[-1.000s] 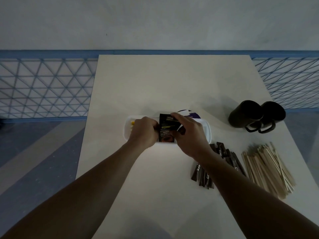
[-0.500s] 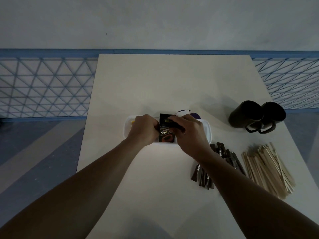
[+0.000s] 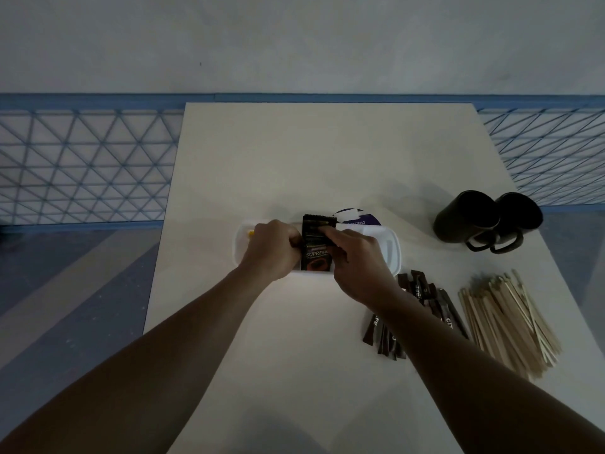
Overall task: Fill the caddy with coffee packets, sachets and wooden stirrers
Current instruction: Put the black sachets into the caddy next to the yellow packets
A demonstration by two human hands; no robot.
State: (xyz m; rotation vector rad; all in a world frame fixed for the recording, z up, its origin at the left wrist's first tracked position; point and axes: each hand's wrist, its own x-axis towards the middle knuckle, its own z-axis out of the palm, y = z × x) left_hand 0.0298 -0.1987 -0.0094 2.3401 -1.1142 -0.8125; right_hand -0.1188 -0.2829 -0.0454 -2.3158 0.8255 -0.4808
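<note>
A white plastic caddy [image 3: 391, 247] lies across the middle of the table. Dark coffee packets [image 3: 317, 253] marked "SUPREME" stand upright in its middle part. My left hand [image 3: 273, 249] presses against their left side. My right hand [image 3: 357, 262] holds them from the right, its forefinger on the packets' top edge. Something small and yellow [image 3: 250, 233] shows at the caddy's left end. A heap of slim brown sachets [image 3: 422, 309] lies right of my right forearm. Beside it lies a pile of wooden stirrers [image 3: 507, 322].
Two black mugs [image 3: 484, 221] lie on their sides at the right, handles toward me. A round purple-and-white lid or pack [image 3: 358, 217] sits just behind the caddy. The table's left edge [image 3: 163, 244] drops to a blue floor; a blue lattice rail runs behind.
The packets have been set more upright and straighter in the caddy. My right forefinger has moved up onto their top edge. Both hands stay at the caddy.
</note>
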